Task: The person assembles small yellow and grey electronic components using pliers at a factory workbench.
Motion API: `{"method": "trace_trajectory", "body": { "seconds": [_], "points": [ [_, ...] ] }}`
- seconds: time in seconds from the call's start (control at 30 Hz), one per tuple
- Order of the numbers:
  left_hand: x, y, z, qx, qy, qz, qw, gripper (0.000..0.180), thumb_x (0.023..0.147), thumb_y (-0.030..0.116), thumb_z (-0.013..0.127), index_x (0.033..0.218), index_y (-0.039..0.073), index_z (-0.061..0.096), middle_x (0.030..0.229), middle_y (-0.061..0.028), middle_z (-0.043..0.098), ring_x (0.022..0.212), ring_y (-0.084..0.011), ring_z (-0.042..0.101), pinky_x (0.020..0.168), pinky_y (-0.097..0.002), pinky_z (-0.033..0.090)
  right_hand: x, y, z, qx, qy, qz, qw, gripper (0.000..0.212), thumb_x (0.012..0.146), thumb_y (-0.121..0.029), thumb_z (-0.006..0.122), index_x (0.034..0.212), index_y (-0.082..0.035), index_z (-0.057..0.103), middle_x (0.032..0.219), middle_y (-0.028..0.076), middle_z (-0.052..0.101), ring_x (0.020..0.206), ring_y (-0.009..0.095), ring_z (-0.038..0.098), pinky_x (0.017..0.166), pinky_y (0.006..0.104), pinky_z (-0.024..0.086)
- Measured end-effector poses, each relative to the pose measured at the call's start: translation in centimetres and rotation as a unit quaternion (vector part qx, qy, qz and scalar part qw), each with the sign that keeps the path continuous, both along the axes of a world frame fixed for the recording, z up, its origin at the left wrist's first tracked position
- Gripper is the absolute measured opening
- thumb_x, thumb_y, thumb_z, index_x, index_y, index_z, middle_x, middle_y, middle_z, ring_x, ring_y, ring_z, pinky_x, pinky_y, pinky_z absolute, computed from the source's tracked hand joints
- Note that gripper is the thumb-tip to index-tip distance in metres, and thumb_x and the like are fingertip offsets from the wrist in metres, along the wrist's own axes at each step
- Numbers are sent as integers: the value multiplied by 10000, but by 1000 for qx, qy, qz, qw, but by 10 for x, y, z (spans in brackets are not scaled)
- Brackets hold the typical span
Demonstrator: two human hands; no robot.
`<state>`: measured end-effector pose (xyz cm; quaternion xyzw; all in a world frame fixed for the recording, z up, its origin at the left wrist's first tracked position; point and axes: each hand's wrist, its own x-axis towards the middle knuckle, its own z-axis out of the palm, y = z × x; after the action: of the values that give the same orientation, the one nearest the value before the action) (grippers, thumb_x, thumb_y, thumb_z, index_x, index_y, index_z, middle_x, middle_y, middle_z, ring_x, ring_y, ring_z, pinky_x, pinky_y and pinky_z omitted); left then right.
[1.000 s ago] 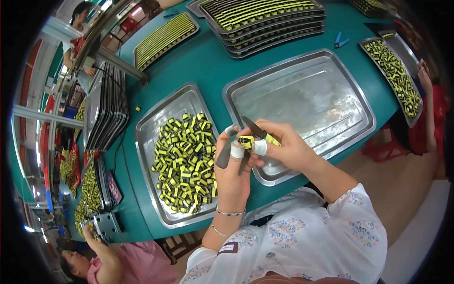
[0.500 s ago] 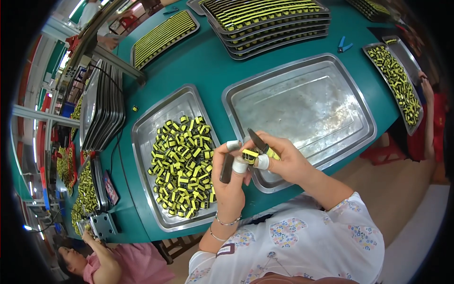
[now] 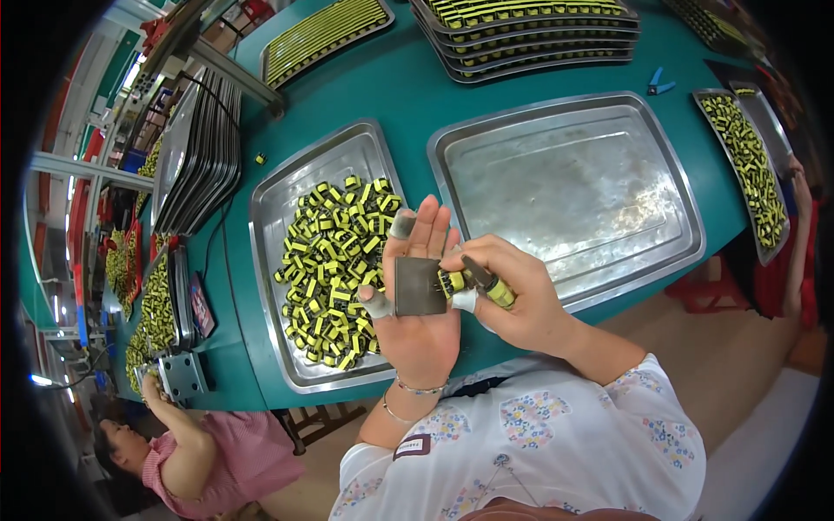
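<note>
My left hand (image 3: 421, 343) is turned palm up with fingers stretched out. A dark grey rectangular plate (image 3: 420, 286) lies across its palm and finger bases, the thumb beside its edge. In my right hand (image 3: 521, 300) is a small yellow-and-black component with pins (image 3: 451, 282), pinched against the plate's right edge. The same hand also holds a tool with a dark flat tip and a yellow-green handle (image 3: 499, 292); its exact kind is unclear. White wraps cover some fingertips. Left of my hands, a metal tray (image 3: 265, 260) holds a heap of similar components (image 3: 334, 269).
A bare metal tray (image 3: 565, 182) lies to the right. Behind stand stacked trays of lined-up components (image 3: 539, 52), with blue-handled cutters (image 3: 658, 82) nearby. Tray stack (image 3: 200, 148) stands at left. A co-worker (image 3: 200, 451) sits lower left; another person's arm (image 3: 799, 208) shows right.
My left hand has opened out, and the plate now lies on its palm. My right hand has brought the component to the plate's edge. The view has shifted slightly.
</note>
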<state>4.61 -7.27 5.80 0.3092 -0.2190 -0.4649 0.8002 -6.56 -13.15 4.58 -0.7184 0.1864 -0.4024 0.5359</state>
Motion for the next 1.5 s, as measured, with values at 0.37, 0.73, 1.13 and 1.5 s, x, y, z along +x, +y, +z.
{"method": "trace_trajectory", "body": {
  "seconds": [0.37,0.73,1.13,1.5],
  "points": [
    [0,11,2,-18,-100,7,995,961,879,735,254,1459,-26,164,1499,-241,246,1407,-359,231,1163,-453,149,4,10,-2,-29,3,-15,999,383,691,77,614,1057,-33,632,967,108,588,788,196,582,696,283,456],
    [1,16,0,34,-226,12,974,1029,829,799,230,1437,-31,244,1488,-236,276,1386,-356,279,1147,-456,197,3,14,3,-51,10,-11,999,383,664,106,583,1020,-25,638,963,131,600,789,214,598,692,286,465],
    [2,18,-4,62,-225,-19,972,1021,840,792,193,1452,-24,236,1502,-228,260,1404,-341,248,1158,-458,154,1,12,-2,-74,11,-21,997,378,638,101,598,992,-21,642,883,102,604,722,189,584,641,289,459],
    [6,25,-8,74,-321,-47,943,1139,748,868,193,1487,3,154,1551,-159,180,1437,-294,166,1163,-452,122,2,11,-9,-49,-4,-4,999,323,628,72,651,939,-13,630,849,89,599,695,176,580,607,280,449]
  ]
}}
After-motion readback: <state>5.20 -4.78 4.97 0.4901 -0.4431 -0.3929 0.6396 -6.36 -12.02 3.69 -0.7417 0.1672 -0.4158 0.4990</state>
